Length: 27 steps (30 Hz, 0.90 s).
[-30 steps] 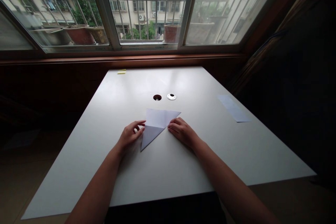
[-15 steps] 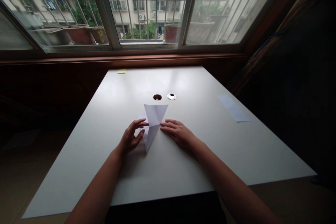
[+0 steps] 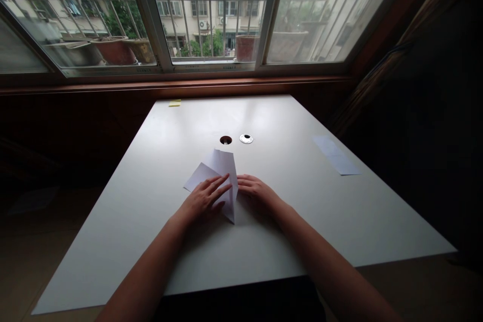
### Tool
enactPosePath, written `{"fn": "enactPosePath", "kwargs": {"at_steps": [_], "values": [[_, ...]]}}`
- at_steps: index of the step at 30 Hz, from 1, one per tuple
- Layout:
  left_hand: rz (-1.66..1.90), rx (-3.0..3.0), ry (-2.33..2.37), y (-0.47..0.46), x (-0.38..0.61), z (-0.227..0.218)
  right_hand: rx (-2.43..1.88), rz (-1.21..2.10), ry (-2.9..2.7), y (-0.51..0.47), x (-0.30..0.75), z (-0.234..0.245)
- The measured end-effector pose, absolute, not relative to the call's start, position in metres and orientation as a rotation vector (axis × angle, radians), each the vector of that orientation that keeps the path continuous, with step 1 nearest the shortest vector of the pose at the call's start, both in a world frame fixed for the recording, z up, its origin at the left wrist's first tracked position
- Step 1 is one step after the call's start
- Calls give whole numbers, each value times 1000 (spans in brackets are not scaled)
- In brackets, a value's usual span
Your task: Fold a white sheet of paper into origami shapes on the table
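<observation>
A folded sheet of white paper point(image 3: 223, 161) lies on the white table between my hands, with one flap sticking out to the left and a point toward me. Across its lower left part rests my left hand point(image 3: 209, 193), fingers stretched out and flat on the paper. My right hand point(image 3: 256, 191) is at the paper's right edge, fingers extended, close together and touching or nearly touching it. The underside of the paper and part of its lower left are hidden by my left hand.
The white table point(image 3: 132, 221) has a round cable hole point(image 3: 225, 140) with its cover ring point(image 3: 246, 139) beside it. A strip of paper point(image 3: 335, 155) lies near the right edge, a yellow sticky note point(image 3: 174, 103) at the far left corner. A barred window stands behind.
My left hand has moved right and flattened onto the paper. The paper has turned, its near point swinging right and its left flap showing more. My right hand has shifted slightly right.
</observation>
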<state>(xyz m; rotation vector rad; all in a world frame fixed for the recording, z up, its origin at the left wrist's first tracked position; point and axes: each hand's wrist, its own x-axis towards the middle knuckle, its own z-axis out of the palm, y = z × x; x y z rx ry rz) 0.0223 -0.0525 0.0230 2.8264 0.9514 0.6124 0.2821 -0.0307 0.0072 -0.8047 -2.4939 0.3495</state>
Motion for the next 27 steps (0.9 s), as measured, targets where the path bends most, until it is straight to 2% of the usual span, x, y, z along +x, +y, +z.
{"fn": "enactPosePath", "kwargs": {"at_steps": [8,13,19,27], "values": [[461,2831,1036,-57,29,20,-1054,362,-2058,-32,289,3],[465,2738,1072,-57,32,18,-1108,95,-1967,-32,294,9],[452,2627,1085,-52,29,21,-1264,-243,-2155,-35,303,18],[537,2460,943,-47,13,30,-1258,-266,-2426,-36,309,22]]}}
